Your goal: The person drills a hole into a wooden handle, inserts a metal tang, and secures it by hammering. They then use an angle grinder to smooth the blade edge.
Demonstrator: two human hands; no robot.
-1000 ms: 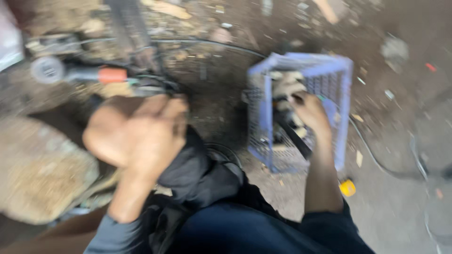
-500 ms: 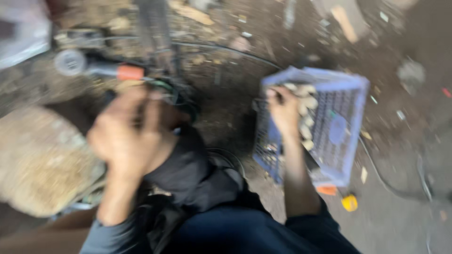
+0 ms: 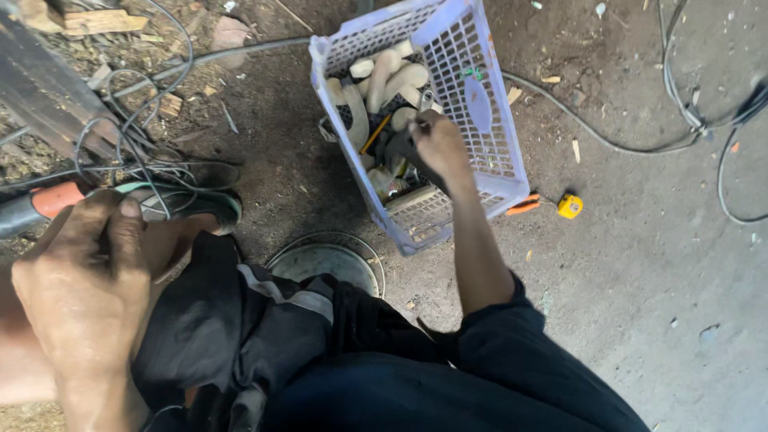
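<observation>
Hands at the floor: one by the tool, one in the basket

Left hand sits low at the left edge of the floor in view, resting on a bent knee. Its fingers are curled toward a power tool with an orange and green handle. The grip is folded, but I cannot tell whether it actually holds the tool or only lies against it. A tangle of thin wires loops over the tool just above the hand. If the tool is to be lifted, those loops look likely to snag, so it would be wise to free them first.

Toward the middle, a round metal bowl lies on the dirt floor, just beside the near corner of the basket.

The pale purple plastic basket stands tilted on the floor, well apart from the tool. It holds white pipe bends at its far end and darker odds and ends nearer. The right hand reaches down into its middle with bent fingers buried among the dark pieces. What they pinch is hidden, so I cannot tell if this grip has closed on anything. Sorting here is probably easiest by shifting the white bends aside, and steadying the leaning basket would keep it from tipping.

Right of the basket, an orange-handled tool and a yellow tape measure lie close together. A grey cable runs across the floor beyond them.
</observation>
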